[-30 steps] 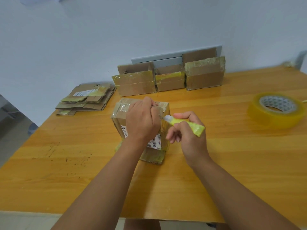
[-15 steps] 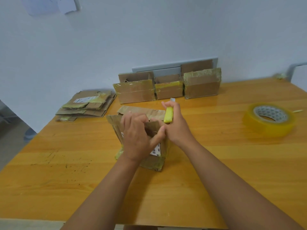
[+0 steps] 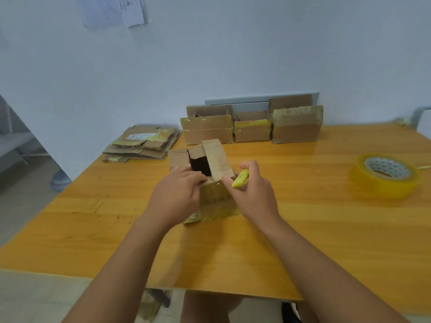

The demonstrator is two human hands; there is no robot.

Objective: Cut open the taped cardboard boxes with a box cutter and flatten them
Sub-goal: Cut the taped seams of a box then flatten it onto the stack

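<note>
A small taped cardboard box (image 3: 215, 199) stands in the middle of the wooden table (image 3: 303, 217), its top flaps spread and the dark inside showing. My left hand (image 3: 177, 194) grips the box's near left rim, fingers curled over the edge. My right hand (image 3: 253, 190) holds a yellow box cutter (image 3: 240, 178) and touches the right flap (image 3: 218, 159) with its fingertips. I cannot make out the blade.
Three taped boxes (image 3: 253, 130) stand in a row at the table's far edge against the wall. A stack of flattened cardboard (image 3: 142, 145) lies at the far left corner. A roll of yellow tape (image 3: 384, 174) lies at the right.
The box's top has gone from taped shut to open, with the flaps spread. My right hand swung the cutter away from the seam and came back beside the right flap.
</note>
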